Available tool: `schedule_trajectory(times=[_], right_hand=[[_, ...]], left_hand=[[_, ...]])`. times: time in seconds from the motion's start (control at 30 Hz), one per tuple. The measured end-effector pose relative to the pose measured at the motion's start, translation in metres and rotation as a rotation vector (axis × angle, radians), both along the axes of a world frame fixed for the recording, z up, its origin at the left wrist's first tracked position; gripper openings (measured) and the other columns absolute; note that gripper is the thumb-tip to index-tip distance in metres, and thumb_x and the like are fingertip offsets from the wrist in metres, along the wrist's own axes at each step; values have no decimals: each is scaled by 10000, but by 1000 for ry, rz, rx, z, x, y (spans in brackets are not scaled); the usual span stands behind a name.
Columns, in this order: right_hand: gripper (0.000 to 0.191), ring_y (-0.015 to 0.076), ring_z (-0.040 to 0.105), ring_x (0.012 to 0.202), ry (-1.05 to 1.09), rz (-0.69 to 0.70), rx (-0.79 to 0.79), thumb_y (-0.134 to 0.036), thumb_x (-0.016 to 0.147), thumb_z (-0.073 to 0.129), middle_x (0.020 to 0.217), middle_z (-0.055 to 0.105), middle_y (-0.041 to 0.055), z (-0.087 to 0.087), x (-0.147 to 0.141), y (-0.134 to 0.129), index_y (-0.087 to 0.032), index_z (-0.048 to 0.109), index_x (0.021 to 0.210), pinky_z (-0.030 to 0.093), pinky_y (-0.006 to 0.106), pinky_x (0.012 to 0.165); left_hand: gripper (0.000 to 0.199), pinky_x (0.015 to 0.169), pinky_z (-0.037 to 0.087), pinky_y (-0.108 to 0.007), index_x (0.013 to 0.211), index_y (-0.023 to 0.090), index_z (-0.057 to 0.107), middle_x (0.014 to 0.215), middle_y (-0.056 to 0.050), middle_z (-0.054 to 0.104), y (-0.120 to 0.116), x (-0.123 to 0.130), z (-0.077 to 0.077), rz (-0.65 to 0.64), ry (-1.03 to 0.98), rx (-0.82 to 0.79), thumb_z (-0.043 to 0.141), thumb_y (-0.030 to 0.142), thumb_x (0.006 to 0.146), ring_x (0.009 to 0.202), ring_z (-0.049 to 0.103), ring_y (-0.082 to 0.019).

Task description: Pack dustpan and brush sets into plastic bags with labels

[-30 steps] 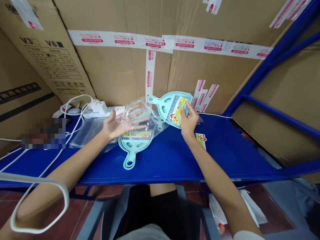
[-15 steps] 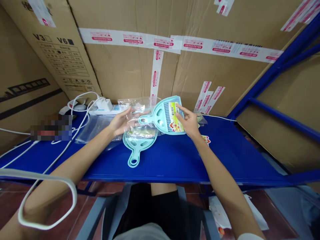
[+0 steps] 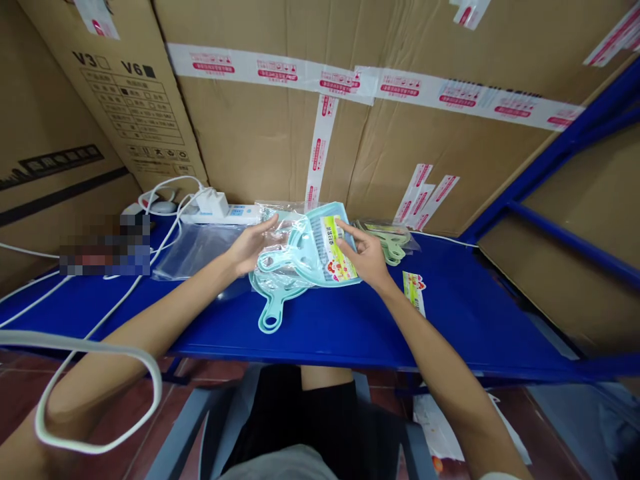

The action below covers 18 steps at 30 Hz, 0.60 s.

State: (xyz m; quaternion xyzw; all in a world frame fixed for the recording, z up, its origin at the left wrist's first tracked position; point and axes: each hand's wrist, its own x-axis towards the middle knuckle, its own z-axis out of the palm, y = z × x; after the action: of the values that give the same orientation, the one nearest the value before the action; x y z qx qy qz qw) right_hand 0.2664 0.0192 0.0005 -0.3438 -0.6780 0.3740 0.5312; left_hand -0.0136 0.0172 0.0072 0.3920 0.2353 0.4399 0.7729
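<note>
My right hand (image 3: 367, 257) is closed on the wide end of a light-blue dustpan set (image 3: 313, 250), a small brush nested in its pan. A yellow-green printed card (image 3: 336, 248) lies over the bristles, under my fingers. My left hand (image 3: 253, 245) grips a clear plastic bag (image 3: 280, 230), thumb raised, its other fingers partly hidden behind the film. The held set's handle points left and sits inside the bag's film. Beneath it on the table lies another light-blue dustpan set (image 3: 273, 303), handle toward me, its upper part covered.
On the blue table (image 3: 345, 333), a green dustpan set in plastic (image 3: 390, 243) and a loose printed card (image 3: 414, 293) lie to the right. Flat clear bags (image 3: 193, 250), a power strip (image 3: 243, 213) and white cables are on the left. Cardboard (image 3: 260, 147) stands behind.
The held dustpan set has moved left and slightly down, its handle going deeper into the bag. My right hand has followed it, uncovering the green set and loose card. The view has shifted slightly.
</note>
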Motion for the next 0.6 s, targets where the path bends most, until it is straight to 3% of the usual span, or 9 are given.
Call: schedule_trajectory(times=[0.17,0.37,0.5,0.6], right_hand=[[525,294,701,1262,133,-102,34,-401,897,779,1372,742,22,2,-6,-3,-286,716,1405,631,512,1070],[512,266,638,1365,193,-189,101,-368,920,742,1450,696,8,3,-10,-6,-291,699,1425,522,477,1209],[513,280,621,1386,156,-211,101,-380,928,731,1430,710,20,2,-9,-7,-280,698,1430,507,500,1219],[511,303,618,1389,113,-213,92,-387,931,724,1371,743,36,1,-7,-4,-263,701,1426,549,531,1173]], left_hand=[[539,978,613,-541,1360,149,677,1188,-162,783,-8,7,5,91,-83,50,612,517,972,1150,740,-407],[367,815,663,-406,1226,137,770,922,-89,809,-7,11,3,323,-42,72,714,228,875,891,792,-311],[390,878,666,-395,1184,132,774,1015,-110,819,-9,16,-3,277,36,78,805,91,797,931,797,-280],[332,911,669,-469,1150,143,775,1130,-145,808,-11,18,-5,208,91,96,839,142,824,1015,790,-317]])
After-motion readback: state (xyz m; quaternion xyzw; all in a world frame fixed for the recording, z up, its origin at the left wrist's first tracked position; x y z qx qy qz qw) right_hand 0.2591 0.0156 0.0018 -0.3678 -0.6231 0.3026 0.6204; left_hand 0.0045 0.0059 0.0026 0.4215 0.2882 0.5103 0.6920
